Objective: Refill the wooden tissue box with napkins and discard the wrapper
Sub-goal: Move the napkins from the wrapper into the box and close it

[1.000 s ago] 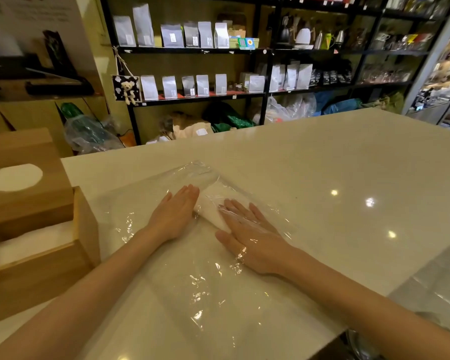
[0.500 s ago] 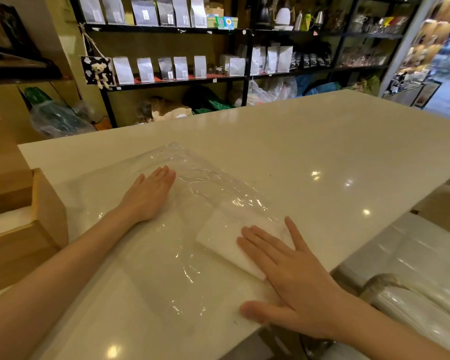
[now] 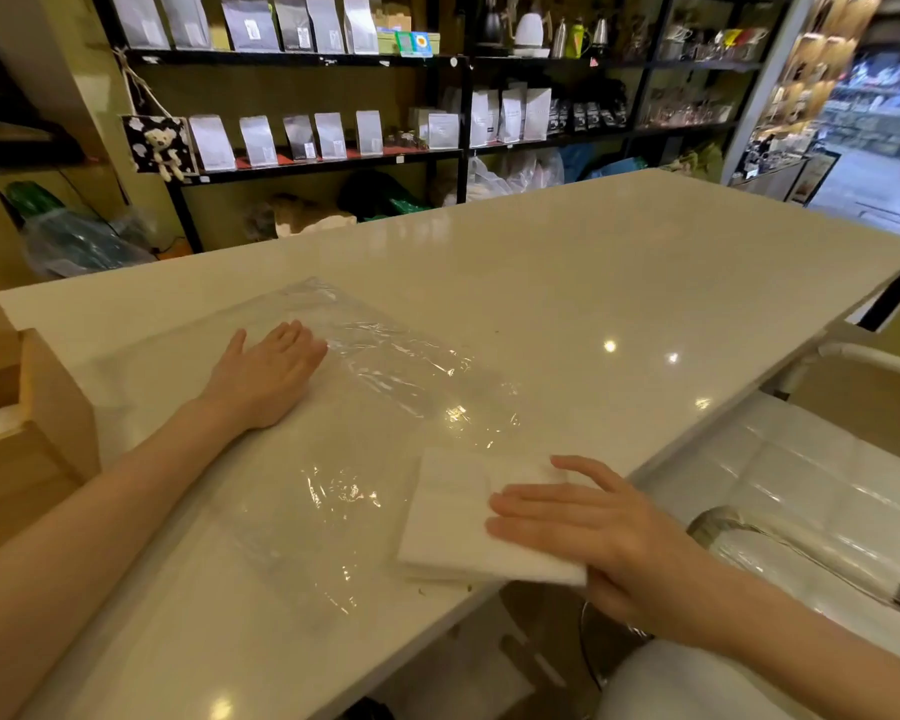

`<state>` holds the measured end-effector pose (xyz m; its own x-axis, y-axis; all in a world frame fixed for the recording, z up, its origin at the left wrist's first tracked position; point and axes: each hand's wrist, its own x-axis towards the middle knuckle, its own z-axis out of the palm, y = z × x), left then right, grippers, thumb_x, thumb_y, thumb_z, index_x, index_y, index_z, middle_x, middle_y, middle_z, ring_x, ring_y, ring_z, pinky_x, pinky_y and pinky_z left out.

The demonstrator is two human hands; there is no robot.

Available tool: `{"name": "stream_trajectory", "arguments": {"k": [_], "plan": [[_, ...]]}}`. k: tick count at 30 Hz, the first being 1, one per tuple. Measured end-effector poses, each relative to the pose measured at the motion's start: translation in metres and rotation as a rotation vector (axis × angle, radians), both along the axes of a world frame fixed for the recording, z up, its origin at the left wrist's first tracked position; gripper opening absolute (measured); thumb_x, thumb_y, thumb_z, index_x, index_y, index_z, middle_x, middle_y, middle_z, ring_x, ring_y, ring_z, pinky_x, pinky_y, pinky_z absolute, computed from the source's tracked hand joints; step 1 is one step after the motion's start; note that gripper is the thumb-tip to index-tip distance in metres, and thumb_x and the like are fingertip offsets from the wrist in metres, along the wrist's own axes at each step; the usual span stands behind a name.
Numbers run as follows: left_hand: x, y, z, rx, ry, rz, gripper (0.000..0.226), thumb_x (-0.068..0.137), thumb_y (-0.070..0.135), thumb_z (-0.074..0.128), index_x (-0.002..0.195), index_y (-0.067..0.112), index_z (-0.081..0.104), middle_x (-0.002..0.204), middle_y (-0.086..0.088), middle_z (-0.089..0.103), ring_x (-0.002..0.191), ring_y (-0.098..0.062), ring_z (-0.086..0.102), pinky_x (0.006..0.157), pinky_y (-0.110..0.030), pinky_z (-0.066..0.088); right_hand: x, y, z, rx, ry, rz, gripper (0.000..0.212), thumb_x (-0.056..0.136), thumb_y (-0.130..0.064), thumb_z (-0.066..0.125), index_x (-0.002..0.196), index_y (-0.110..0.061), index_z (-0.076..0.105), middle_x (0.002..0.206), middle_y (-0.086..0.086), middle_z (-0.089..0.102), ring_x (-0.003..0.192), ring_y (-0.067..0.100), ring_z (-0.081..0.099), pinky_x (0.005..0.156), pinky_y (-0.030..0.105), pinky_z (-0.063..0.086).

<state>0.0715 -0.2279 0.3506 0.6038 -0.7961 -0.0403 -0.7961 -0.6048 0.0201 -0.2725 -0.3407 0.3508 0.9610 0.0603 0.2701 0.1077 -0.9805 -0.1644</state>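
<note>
A clear plastic wrapper [image 3: 396,366] lies flat and empty on the white counter [image 3: 619,262]. My left hand [image 3: 271,371] rests palm down on the wrapper's left part, fingers together and gripping nothing. A small stack of white napkins [image 3: 448,522] sits outside the wrapper at the counter's near edge, one corner hanging over it. My right hand [image 3: 593,532] has its fingers on top of the stack and its thumb hidden under that corner. The wooden tissue box [image 3: 58,402] stands at the far left, partly cut off, with white napkins showing inside.
Below the counter edge on the right is a chair [image 3: 801,485] covered in shiny plastic, with a metal frame. Black shelves [image 3: 307,158] of pouches and kettles line the wall beyond the counter. Plastic bags lie on the floor beneath them.
My right hand has slid the napkin stack out of the wrapper and toward me, to the counter's near edge. My left hand stays flat on the wrapper. The view has turned right.
</note>
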Motion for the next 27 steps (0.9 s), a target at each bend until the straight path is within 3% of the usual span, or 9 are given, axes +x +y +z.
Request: {"name": "stream_trajectory", "arguments": {"k": [3, 7, 8, 10, 12, 14, 18, 24, 27], "plan": [[-0.008, 0.002, 0.005, -0.126, -0.155, -0.017, 0.064, 0.093, 0.046, 0.005, 0.146, 0.013, 0.017, 0.157, -0.004, 0.016, 0.145, -0.015, 0.011, 0.117, -0.044, -0.001, 0.005, -0.002, 0.025, 0.409, 0.002, -0.078, 0.046, 0.085, -0.030, 0.052, 0.125, -0.051, 0.044, 0.121, -0.030, 0.059, 0.116, -0.004, 0.053, 0.103, 0.035, 0.039], [-0.037, 0.005, 0.025, -0.370, -0.217, -0.103, 0.068, 0.089, 0.048, 0.003, 0.141, 0.015, 0.032, 0.151, -0.005, 0.032, 0.141, -0.018, 0.025, 0.116, -0.038, 0.006, 0.026, -0.013, 0.069, 0.933, -0.072, -0.116, 0.026, 0.080, -0.021, 0.063, 0.105, -0.031, 0.061, 0.094, -0.018, 0.069, 0.091, 0.004, 0.065, 0.075, 0.017, 0.052], [-0.046, 0.004, 0.033, -0.500, -0.049, -0.078, 0.061, 0.093, 0.046, 0.010, 0.137, 0.016, 0.039, 0.148, -0.007, 0.038, 0.138, -0.020, 0.032, 0.115, -0.037, 0.012, 0.033, -0.016, 0.077, 1.033, -0.081, -0.115, 0.023, 0.079, -0.015, 0.061, 0.099, -0.026, 0.062, 0.087, -0.018, 0.070, 0.087, 0.002, 0.066, 0.072, 0.014, 0.052], [-0.070, 0.005, 0.058, -0.766, 0.579, -0.008, 0.057, 0.095, 0.046, 0.017, 0.124, 0.016, 0.055, 0.135, -0.013, 0.053, 0.121, -0.026, 0.049, 0.109, -0.039, 0.025, 0.053, -0.021, 0.090, 1.193, -0.098, -0.124, 0.022, 0.073, -0.014, 0.061, 0.094, -0.022, 0.063, 0.081, -0.015, 0.073, 0.082, 0.003, 0.068, 0.071, 0.014, 0.054], [-0.087, 0.011, 0.083, -0.834, 1.143, 0.002, 0.063, 0.091, 0.054, 0.018, 0.105, 0.013, 0.063, 0.116, -0.016, 0.063, 0.098, -0.024, 0.058, 0.093, -0.038, 0.041, 0.075, -0.021, 0.099, 1.332, -0.093, -0.121, 0.023, 0.069, -0.015, 0.063, 0.092, -0.019, 0.064, 0.078, -0.010, 0.075, 0.079, 0.007, 0.070, 0.070, 0.017, 0.057], [-0.094, 0.025, 0.099, -0.828, 1.345, 0.019, 0.053, 0.087, 0.054, 0.029, 0.087, 0.013, 0.063, 0.087, -0.007, 0.069, 0.083, -0.020, 0.060, 0.075, -0.031, 0.048, 0.097, -0.017, 0.106, 1.451, -0.069, -0.106, 0.018, 0.076, -0.008, 0.060, 0.092, -0.014, 0.063, 0.073, -0.008, 0.074, 0.070, 0.007, 0.070, 0.062, 0.019, 0.056], [-0.088, 0.054, 0.109, -0.832, 1.265, 0.014, 0.021, 0.066, 0.027, 0.069, 0.082, 0.015, 0.061, 0.058, 0.009, 0.072, 0.056, -0.003, 0.067, 0.053, -0.015, 0.055, 0.139, -0.002, 0.112, 1.488, 0.078, -0.097, 0.024, 0.084, -0.011, 0.056, 0.108, -0.008, 0.061, 0.079, -0.002, 0.070, 0.071, 0.012, 0.067, 0.068, 0.027, 0.057], [-0.059, 0.116, 0.124, -0.893, 1.094, 0.202, 0.023, 0.060, 0.019, 0.068, 0.082, 0.014, 0.063, 0.060, 0.008, 0.074, 0.056, -0.005, 0.070, 0.048, -0.015, 0.054, 0.200, 0.038, 0.115, 1.433, 0.364, -0.028, 0.014, 0.089, -0.020, 0.052, 0.097, -0.013, 0.060, 0.058, -0.008, 0.067, 0.055, 0.007, 0.066, 0.052, 0.023, 0.055], [-0.044, 0.149, 0.125, -0.955, 1.009, 0.309, 0.015, 0.069, 0.012, 0.067, 0.079, 0.021, 0.060, 0.056, 0.012, 0.073, 0.052, -0.001, 0.068, 0.043, -0.013, 0.050, 0.231, 0.064, 0.119, 1.359, 0.434, 0.005, 0.020, 0.086, -0.022, 0.059, 0.102, -0.010, 0.061, 0.070, -0.004, 0.069, 0.060, 0.009, 0.068, 0.056, 0.025, 0.058]]}}
